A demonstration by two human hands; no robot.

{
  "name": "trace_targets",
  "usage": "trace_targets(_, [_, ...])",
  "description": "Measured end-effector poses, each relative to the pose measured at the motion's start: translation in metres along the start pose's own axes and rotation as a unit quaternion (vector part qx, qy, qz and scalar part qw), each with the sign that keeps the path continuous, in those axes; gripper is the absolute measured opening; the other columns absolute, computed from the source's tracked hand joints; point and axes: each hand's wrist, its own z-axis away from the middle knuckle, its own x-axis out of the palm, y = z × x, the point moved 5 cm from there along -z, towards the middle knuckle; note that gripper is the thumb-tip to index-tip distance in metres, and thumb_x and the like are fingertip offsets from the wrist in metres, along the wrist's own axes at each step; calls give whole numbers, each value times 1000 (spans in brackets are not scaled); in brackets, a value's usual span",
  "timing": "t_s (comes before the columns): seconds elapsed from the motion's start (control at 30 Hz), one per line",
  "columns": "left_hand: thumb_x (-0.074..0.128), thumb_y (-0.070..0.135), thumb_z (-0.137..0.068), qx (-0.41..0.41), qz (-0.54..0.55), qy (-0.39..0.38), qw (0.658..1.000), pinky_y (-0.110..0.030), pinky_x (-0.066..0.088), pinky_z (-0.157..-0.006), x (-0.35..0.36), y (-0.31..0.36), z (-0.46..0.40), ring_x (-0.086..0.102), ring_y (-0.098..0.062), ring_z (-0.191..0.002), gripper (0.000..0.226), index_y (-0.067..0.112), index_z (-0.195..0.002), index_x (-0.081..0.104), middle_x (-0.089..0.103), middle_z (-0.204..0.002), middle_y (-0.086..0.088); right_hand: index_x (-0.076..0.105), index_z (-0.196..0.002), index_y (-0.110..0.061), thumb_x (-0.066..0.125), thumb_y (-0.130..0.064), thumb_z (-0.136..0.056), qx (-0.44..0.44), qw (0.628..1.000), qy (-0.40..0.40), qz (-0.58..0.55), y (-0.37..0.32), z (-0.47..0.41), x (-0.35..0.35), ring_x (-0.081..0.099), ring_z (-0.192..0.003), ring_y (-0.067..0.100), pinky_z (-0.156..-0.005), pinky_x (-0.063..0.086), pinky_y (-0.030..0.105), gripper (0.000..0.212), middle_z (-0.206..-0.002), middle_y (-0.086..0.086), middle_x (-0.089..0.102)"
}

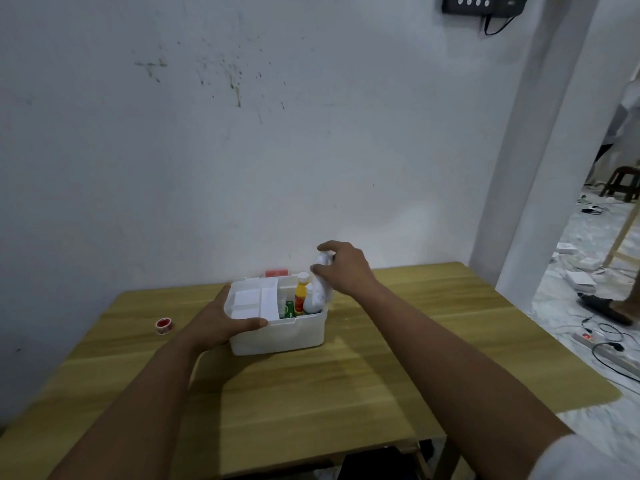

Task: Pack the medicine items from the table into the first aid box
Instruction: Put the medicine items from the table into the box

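Wooden table (381,358) — first aid box (277,336) labels unreadable.

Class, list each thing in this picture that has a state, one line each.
first aid box: open, partly packed
left hand: gripping the box rim
right hand: holding white item
white item: half inside box
yellow bottle: upright in box
tape roll: unpacked, on table
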Motion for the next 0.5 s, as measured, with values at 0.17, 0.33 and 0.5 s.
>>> trace_targets(0.17, [82, 71, -47, 0, 8, 2, 1000, -35, 56, -81, 0, 0, 1, 47, -19, -118, 106, 48, -136, 29, 47, -131, 10, 63, -131, -26, 74, -33, -88, -15, 997, 61, -44, 8, 20, 25, 63, -109, 20, -90, 51, 31, 45, -123, 6, 65])
trace_targets(0.33, [81, 71, -45, -2, 9, 1, 1000, -34, 54, -80, 1, 0, 0, 46, -18, -118, 107, 47, -134, 28, 46, -130, 10, 59, -129, -28, 71, -36, -91, -69, 993, 88, -25, 8, 34, 38, 63, -101, 20, -85, 54, 34, 40, -121, 2, 60])
trace_targets(0.5, [82, 71, -47, 3, 6, 3, 1000, -35, 55, -83, 0, -2, -3, 47, -18, -119, 108, 47, -137, 29, 47, -132, 10, 56, -123, -27, 68, -39, -90, -130, 986, 92, 41, 6, 46, 51, 64, -94, 19, -73, 55, 36, 37, -119, -4, 62])
